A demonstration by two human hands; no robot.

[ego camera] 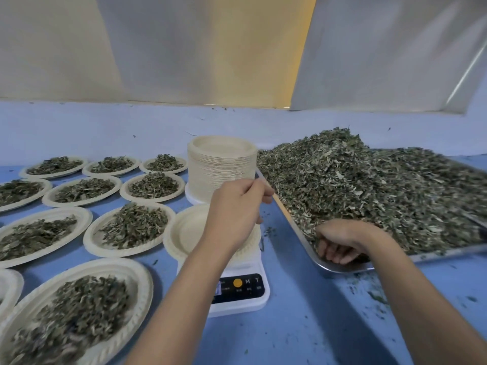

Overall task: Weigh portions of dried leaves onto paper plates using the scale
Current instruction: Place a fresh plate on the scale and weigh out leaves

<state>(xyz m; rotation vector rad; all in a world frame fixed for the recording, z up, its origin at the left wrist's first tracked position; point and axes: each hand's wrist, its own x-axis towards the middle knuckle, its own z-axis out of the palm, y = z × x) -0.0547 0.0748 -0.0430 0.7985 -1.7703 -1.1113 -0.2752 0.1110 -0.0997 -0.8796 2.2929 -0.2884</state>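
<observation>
Pinching tray rim (342,268), left fingers (259,192); right fingers (334,252) curled round leaves (369,185) at near edge

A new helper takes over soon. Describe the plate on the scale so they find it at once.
Find the tall stack of unused plates mid-table. Just in front of it stands the white scale, and the plate lies on it, partly under the left hand. Its neighbours to the left are heaped with dried leaves; what shows of this one is bare.
</observation>
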